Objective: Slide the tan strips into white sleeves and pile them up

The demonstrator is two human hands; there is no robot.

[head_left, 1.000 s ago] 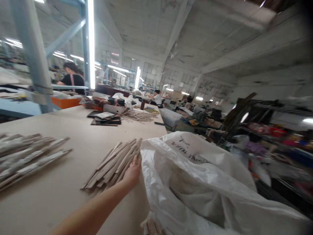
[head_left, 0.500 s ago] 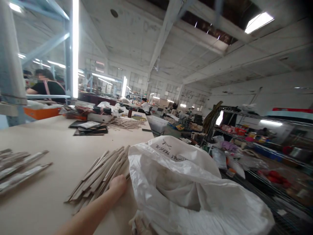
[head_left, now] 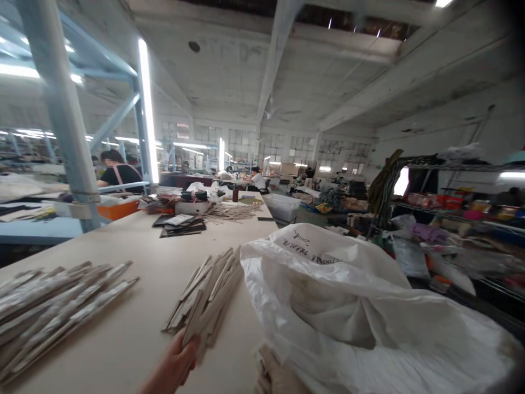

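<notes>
My left hand (head_left: 184, 353) is closed around the near end of some flat beige strips (head_left: 200, 314). More of these strips (head_left: 221, 279) lie in a loose bundle beneath and beyond it on the pale table (head_left: 156, 290). At the bottom edge, what looks like my right hand (head_left: 281, 375) in a beige glove is closed beside the mouth of a big white woven sack (head_left: 328, 328). Pale ends show at its fingers, but I cannot make out what it grips. The sack's open mouth faces me, with dark handwriting on its far side.
A larger pile of strips (head_left: 61, 312) lies on the left of the table. Farther back are black flat pieces (head_left: 180, 224) and more thin strips (head_left: 229, 212). A metal post (head_left: 68, 109) stands at left; loaded wire shelves (head_left: 451, 213) are at right. People sit working in the distance.
My left hand has drawn back toward me and now grips strips, their near ends lifted. The view has turned left, showing more of the left pile.
</notes>
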